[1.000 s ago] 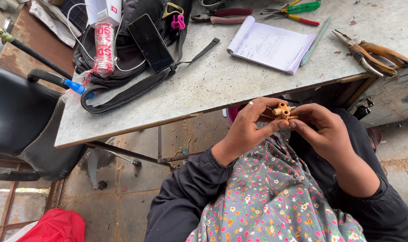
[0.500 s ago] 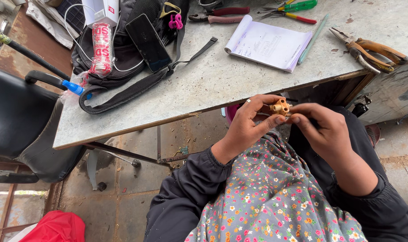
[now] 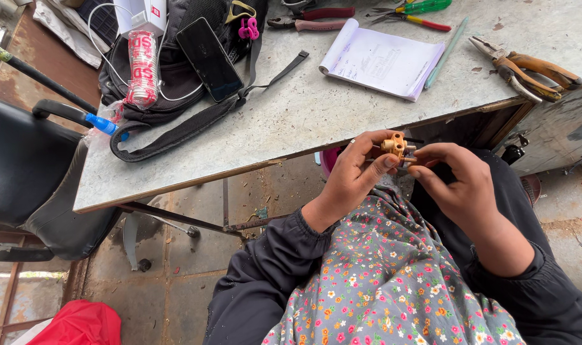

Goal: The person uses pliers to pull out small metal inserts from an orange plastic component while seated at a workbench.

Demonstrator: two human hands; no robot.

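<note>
Centre right of frame, just below the table edge: left hand (image 3: 355, 176) and right hand (image 3: 453, 185) both pinch a small tan plastic part (image 3: 393, 145) between thumb and fingertips, fingers curled close. Above them a worn grey table (image 3: 303, 121), scratched and stained. On it: white notepad (image 3: 383, 61), red-handled pliers (image 3: 313, 18), orange-handled pliers (image 3: 527, 67), black bag (image 3: 176, 76) carrying a dark phone (image 3: 209, 59). Floral cloth (image 3: 393, 281) covers the lap, lower centre.
</note>
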